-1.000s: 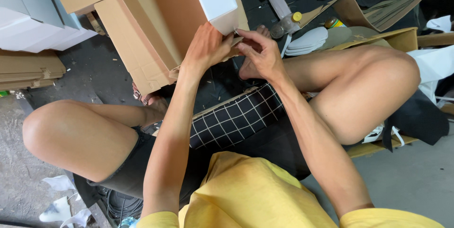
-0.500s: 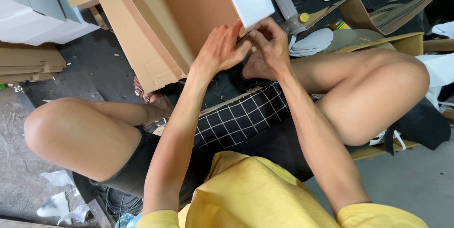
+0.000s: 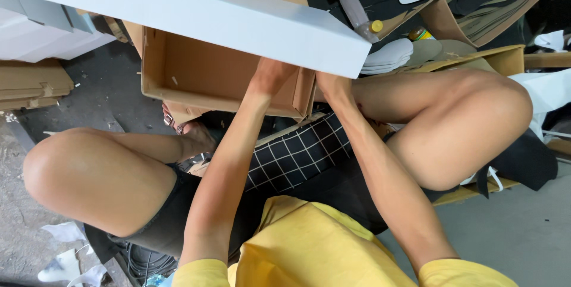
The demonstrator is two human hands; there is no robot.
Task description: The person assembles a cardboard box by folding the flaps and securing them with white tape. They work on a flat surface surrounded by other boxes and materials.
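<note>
A long white-faced box [image 3: 202, 13] fills the top of the view, raised close to the camera. My left hand [image 3: 270, 77] and my right hand [image 3: 332, 85] both reach up under its lower edge, where their fingers are hidden; only wrists and palm heels show. They hold the box up between them. Behind my left hand lies an open brown cardboard box [image 3: 196, 70] with nothing visible inside it. I sit cross-legged with a black checked cloth [image 3: 297, 150] on my lap.
White shoe insoles [image 3: 389, 55] and a bottle with a yellow cap [image 3: 363, 19] lie beyond my right knee. Cardboard boxes of cut material [image 3: 476, 7] stand at the top right, flattened cardboard [image 3: 33, 85] at the left. Paper scraps [image 3: 65, 251] litter the grey floor.
The white box has swung up and toward the camera, now covering my fingers. The open brown box behind it has come into view.
</note>
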